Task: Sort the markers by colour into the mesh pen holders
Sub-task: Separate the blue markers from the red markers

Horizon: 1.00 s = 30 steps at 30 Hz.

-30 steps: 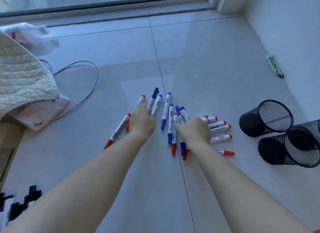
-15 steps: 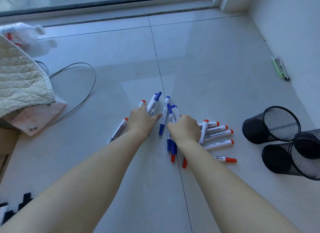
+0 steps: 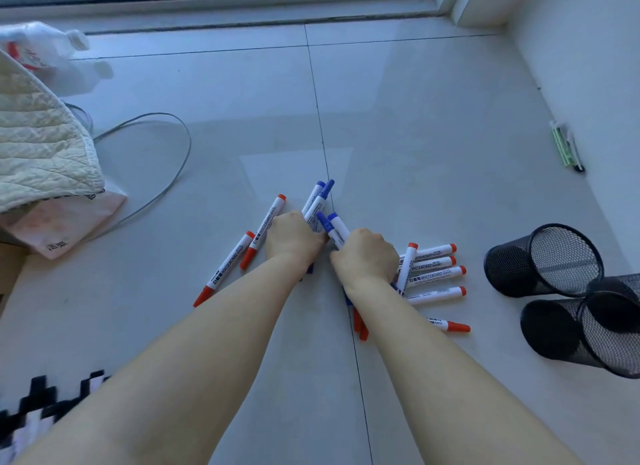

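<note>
Both hands are closed on blue-capped markers over the floor (image 3: pixel 415 118). The left hand (image 3: pixel 294 238) grips two blue markers (image 3: pixel 320 201); the right hand (image 3: pixel 367 253) grips two more (image 3: pixel 334 227). Red-capped markers lie left (image 3: pixel 228 267) and right (image 3: pixel 433 274) of the hands. Two mesh holders (image 3: pixel 543 260) lie on their sides, far right. The fingers and lower marker ends are hidden.

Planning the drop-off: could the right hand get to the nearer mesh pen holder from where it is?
Probably yes. The right hand is closed on blue markers, and only flat red-capped markers lie on the floor toward the mesh pen holder, which lies on its side.
</note>
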### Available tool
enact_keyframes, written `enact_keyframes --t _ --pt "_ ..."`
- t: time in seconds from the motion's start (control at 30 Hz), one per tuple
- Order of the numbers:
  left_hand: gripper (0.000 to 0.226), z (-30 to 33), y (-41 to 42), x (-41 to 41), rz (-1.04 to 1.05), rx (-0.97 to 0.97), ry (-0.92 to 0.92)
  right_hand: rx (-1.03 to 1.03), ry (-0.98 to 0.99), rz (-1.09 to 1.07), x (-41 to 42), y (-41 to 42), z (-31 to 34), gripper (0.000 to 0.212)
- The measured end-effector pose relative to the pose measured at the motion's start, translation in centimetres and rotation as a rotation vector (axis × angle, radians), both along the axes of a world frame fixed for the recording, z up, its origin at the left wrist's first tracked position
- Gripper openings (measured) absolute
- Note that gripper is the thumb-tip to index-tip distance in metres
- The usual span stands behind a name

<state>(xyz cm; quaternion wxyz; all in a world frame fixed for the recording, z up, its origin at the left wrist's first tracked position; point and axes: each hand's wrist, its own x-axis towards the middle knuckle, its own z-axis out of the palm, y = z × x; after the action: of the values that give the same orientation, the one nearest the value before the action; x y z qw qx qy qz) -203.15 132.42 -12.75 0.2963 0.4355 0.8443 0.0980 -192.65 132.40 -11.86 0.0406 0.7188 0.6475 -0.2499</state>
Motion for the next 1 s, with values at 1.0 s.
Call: enact_keyframes --t 1.0 --pt "0.030 -1.8 -27.5 -0.2 0.160 0.111 0.118 -0.035 0.437 -0.093 0.1 -22.5 -1.2 0.019"
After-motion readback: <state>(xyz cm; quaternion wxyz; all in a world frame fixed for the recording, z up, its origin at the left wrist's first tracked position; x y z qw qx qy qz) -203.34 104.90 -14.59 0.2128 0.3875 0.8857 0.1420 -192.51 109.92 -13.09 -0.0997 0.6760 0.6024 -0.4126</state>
